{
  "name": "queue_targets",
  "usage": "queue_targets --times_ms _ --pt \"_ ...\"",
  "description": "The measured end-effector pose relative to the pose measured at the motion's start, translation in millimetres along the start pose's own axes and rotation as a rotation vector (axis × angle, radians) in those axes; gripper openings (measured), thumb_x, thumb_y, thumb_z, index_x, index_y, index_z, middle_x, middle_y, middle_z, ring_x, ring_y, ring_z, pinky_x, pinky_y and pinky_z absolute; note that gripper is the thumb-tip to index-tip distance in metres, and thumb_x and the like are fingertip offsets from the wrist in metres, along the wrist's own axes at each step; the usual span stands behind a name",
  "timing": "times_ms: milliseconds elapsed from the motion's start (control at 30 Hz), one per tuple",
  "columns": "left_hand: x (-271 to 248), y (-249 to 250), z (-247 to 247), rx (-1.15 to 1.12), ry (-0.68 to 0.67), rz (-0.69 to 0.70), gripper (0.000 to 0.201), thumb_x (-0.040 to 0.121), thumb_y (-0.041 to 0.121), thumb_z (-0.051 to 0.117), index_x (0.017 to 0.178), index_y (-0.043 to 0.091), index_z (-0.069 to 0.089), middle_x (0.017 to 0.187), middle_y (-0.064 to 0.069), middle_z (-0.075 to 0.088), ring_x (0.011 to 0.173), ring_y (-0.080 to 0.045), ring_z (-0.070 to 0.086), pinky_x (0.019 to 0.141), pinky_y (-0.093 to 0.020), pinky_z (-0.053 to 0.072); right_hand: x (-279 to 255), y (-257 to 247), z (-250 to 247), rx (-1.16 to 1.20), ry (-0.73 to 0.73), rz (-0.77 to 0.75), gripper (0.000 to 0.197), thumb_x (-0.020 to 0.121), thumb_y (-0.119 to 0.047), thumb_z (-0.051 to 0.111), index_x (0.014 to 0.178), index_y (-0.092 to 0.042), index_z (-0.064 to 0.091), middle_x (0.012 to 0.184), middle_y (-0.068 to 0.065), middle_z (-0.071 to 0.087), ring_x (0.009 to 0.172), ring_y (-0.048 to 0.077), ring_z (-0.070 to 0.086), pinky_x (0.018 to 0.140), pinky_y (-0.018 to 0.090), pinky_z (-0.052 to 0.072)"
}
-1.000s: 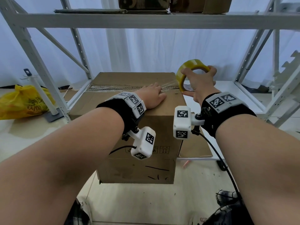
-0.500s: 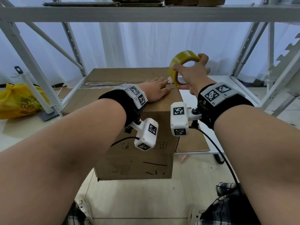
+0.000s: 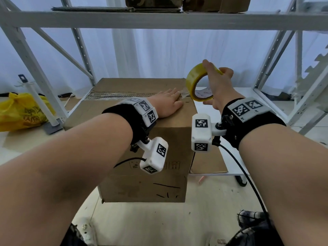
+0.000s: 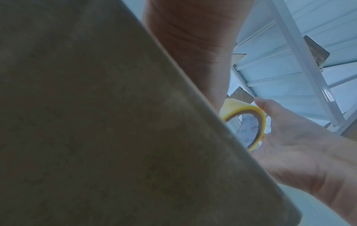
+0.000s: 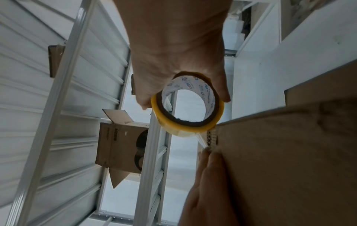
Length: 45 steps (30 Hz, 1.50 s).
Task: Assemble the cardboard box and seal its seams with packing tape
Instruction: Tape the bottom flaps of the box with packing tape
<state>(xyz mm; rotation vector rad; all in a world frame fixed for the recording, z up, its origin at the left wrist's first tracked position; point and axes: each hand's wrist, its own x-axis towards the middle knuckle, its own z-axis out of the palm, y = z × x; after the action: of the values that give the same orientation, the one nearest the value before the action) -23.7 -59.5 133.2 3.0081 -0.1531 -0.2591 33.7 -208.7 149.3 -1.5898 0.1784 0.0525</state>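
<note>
Two hands work at the brown cardboard box [image 3: 142,139]: the left hand [image 3: 168,103] lies flat on its top seam, fingers straight. Left wrist view: cardboard hides most. Right wrist view: the right hand [image 5: 173,53] grasps the yellow packing-tape roll [image 5: 188,105] beside the box's edge, fingertips cut off.

A white metal shelving rack [image 3: 159,20] with slanted braces frames the scene, and its upper shelf carries flattened cardboard [image 3: 92,9] and brown cartons [image 3: 216,4]. Behind it hangs a pale, translucent curtain [image 3: 159,54] that lets in soft, bluish daylight. The floor [image 3: 142,224] is light and smooth. A yellow plastic bag [image 3: 19,110] lies at the left beside a white post on a grey base [image 3: 53,129].
</note>
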Motion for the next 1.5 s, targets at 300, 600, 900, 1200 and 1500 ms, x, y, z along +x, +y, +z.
queue_targets --times_ms 300,600,900,1200,1500 --pt "5.7 -2.8 5.0 -0.018 -0.006 0.007 0.058 0.103 0.042 0.018 0.152 0.015 0.003 0.160 -0.003 -0.001 0.147 -0.014 0.000 0.117 -0.030 0.000 -1.8 -6.5 4.6 0.023 0.010 -0.012 0.085 0.066 -0.049 0.079 0.132 -0.025 0.030 0.118 0.003 0.042 0.108 0.027 0.050 0.089 0.048 0.050" --pt "5.1 -0.8 5.5 -0.012 -0.021 -0.003 0.058 0.103 0.042 0.016 0.152 0.014 0.002 0.160 -0.003 -0.003 0.147 -0.013 -0.002 0.118 -0.030 0.000 7.5 20.6 -42.1 -0.148 0.204 0.016 0.081 0.068 -0.045 0.077 0.131 -0.026 0.030 0.132 0.012 0.036 0.095 0.032 0.047 0.052 0.031 0.042" --pt "5.4 -1.2 5.6 -0.014 -0.021 -0.013 0.058 0.103 0.042 0.016 0.152 0.015 0.003 0.160 -0.002 -0.004 0.146 -0.013 -0.002 0.117 -0.029 -0.001 28.8 55.5 -36.7 0.026 0.137 0.174 0.102 0.034 -0.055 0.079 0.117 -0.024 0.030 0.103 0.007 0.046 0.102 0.037 0.055 0.086 0.056 0.050" --pt "6.4 -3.5 5.8 -0.028 -0.018 -0.013 0.057 0.102 0.043 0.017 0.152 0.018 0.004 0.160 -0.002 -0.004 0.147 -0.014 -0.002 0.119 -0.032 0.000 27.4 66.5 -27.1 -0.470 0.011 0.070 0.082 0.064 -0.055 0.073 0.127 -0.007 0.052 0.116 0.013 0.059 0.105 0.031 0.058 0.087 0.039 0.048" --pt "4.7 2.1 3.5 -0.023 0.003 0.032 0.048 0.103 0.038 0.017 0.149 0.038 0.003 0.159 -0.009 0.007 0.147 -0.022 0.004 0.118 -0.042 0.003 -10.5 1.1 5.3 -0.926 -0.380 -0.442 0.040 0.091 0.003 0.040 0.105 -0.013 0.074 0.115 0.005 0.067 0.110 0.020 0.057 0.095 0.025 0.043"
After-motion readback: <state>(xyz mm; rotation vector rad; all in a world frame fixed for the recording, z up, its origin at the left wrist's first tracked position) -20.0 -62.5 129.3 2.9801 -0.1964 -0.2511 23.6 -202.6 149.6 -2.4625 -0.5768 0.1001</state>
